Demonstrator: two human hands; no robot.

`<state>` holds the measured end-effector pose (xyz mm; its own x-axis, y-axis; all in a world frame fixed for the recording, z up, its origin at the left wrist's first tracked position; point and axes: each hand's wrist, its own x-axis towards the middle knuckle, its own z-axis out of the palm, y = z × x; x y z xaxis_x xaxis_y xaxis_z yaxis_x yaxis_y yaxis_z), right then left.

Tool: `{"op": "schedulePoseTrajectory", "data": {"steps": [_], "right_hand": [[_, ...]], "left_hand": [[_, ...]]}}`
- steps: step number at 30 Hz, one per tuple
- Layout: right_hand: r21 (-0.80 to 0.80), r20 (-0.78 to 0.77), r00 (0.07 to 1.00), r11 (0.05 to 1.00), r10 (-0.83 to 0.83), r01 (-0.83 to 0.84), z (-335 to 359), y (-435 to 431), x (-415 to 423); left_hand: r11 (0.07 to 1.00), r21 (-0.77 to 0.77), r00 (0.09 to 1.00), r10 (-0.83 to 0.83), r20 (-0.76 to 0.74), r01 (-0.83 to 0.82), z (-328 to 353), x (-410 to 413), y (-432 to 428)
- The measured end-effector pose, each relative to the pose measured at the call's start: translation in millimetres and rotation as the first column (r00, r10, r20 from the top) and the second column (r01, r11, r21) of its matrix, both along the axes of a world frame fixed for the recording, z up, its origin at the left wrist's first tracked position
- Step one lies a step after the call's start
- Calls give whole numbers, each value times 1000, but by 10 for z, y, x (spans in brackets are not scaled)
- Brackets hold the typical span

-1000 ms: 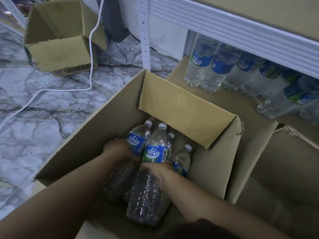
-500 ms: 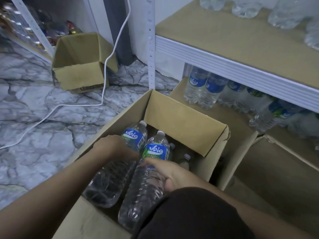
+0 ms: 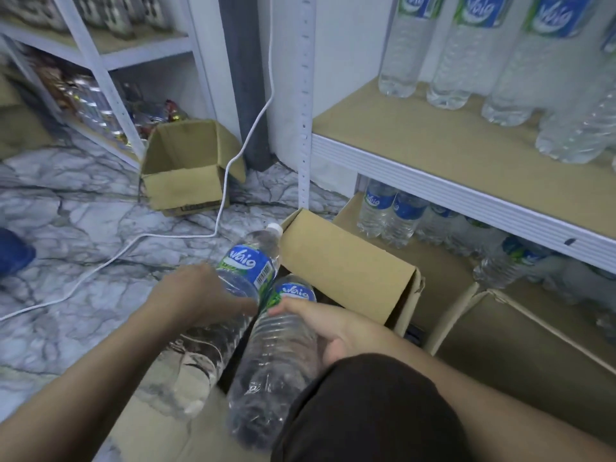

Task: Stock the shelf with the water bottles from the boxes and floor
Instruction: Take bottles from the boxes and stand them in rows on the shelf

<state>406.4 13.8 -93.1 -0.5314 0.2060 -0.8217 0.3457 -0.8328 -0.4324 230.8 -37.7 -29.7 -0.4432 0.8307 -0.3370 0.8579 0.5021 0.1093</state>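
While the left hand point(image 3: 196, 295) wraps the left bottle point(image 3: 248, 265) and the right hand point(image 3: 336, 328) clasps the right bottle point(image 3: 276, 358) just below its label, both bottles tilt over the open cardboard box point(image 3: 350, 271). They are clear, ribbed plastic with blue-and-green labels. Half a second ago they sat lower in the box; now they are raised further out of it. Beside it, more bottles point(image 3: 463, 61) stand on the tan shelf board point(image 3: 416, 141), edged in white metal, above the veined marble floor point(image 3: 66, 228).

Blue labels read something like "Vaio" on the capped bottle point(image 3: 248, 263), its neighbour point(image 3: 296, 292), the upper-shelf bottles point(image 3: 480, 11) and the lower-shelf bottles point(image 3: 375, 200).
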Motion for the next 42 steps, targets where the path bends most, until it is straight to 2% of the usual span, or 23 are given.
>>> {"op": "schedulePoseTrajectory", "data": {"steps": [3,6,9,12,14,17,20,24,27,29,31,34,42], "right_hand": [[38,-19,999,998,47,-46,106,-51,-42],[82,-40,996,994,74,-71,250,-102,-42],[140,-130,988,988,80,-62,432,-129,-5],[253,-177,982,967,60,-13,657,-151,14],[370,-159,986,929,59,4,780,-129,40],[578,-57,996,816,62,-18,1061,-117,71],[737,-82,995,675,47,29,1331,-155,162],[892,-167,986,422,-28,163,1634,-142,274],[947,-188,971,234,-149,219,1859,23,361],[951,-241,950,146,-197,271,1957,190,461],[952,-274,931,70,-242,298,2055,365,615],[957,-279,912,-10,-301,289,2232,611,901],[919,-392,784,-160,-481,361,2306,1408,1567]], "left_hand": [[984,158,996,79,33,-84,183,10,-134],[965,237,993,111,39,-117,303,-6,-271],[936,315,988,150,38,-154,409,-26,-384],[869,442,975,195,104,-221,524,-19,-484],[790,557,966,199,162,-256,598,17,-524],[662,677,943,152,297,-321,744,63,-531],[534,758,910,56,411,-375,932,92,-481],[438,790,852,-93,515,-430,1088,149,-286],[399,819,848,-160,505,-412,1132,229,-19],[376,828,832,-209,514,-417,1149,330,219],[346,810,775,-274,569,-473,1223,508,455],[293,838,764,-348,543,-461,1394,852,764],[333,853,689,-503,522,-403,1609,1600,1704]]}}
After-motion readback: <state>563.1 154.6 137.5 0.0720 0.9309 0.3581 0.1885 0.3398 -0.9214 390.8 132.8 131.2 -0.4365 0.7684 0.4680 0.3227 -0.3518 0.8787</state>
